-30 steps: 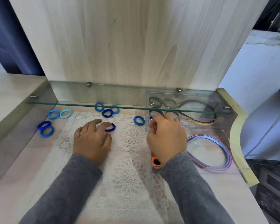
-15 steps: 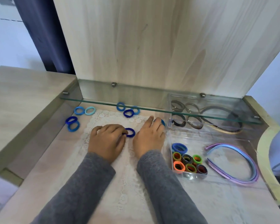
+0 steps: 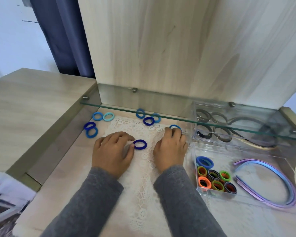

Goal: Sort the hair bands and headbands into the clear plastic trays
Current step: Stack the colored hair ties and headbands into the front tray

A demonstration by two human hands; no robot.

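Left hand [image 3: 112, 151] is lying palm-down on the lace mat [image 3: 140, 185], curled fingertips touching the dark blue hair band [image 3: 140, 144] at its 3 o'clock; grip unclear. Right hand [image 3: 169, 149] is pinching the lighter blue hair band [image 3: 175, 126] at its 12 o'clock, beside the rear clear tray [image 3: 194, 120].

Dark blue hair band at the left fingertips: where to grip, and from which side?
Pinch the left arc of the dark blue hair band from above, one finger inside the hole, thumb outside. It lies flat on the lace mat, hole up, and the left hand sits right at that edge.
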